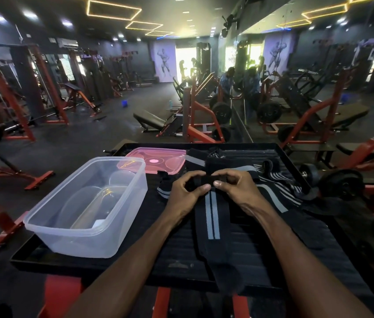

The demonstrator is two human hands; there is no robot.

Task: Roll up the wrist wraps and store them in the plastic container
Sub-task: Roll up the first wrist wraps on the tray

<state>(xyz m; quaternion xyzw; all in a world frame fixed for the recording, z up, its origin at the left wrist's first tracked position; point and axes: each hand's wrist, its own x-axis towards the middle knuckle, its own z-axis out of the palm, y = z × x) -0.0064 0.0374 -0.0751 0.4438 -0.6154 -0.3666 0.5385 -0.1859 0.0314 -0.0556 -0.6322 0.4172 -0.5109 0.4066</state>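
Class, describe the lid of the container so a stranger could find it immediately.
Start at the black tray, then find the clear plastic container on its left side. Just behind the container's far corner lies the lid, flat and translucent pink, the only pink thing among the black wraps.

both hands together, fingers curled

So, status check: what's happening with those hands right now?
Left hand and right hand pinching wrist wrap end. Plastic container open. Nothing blocking.
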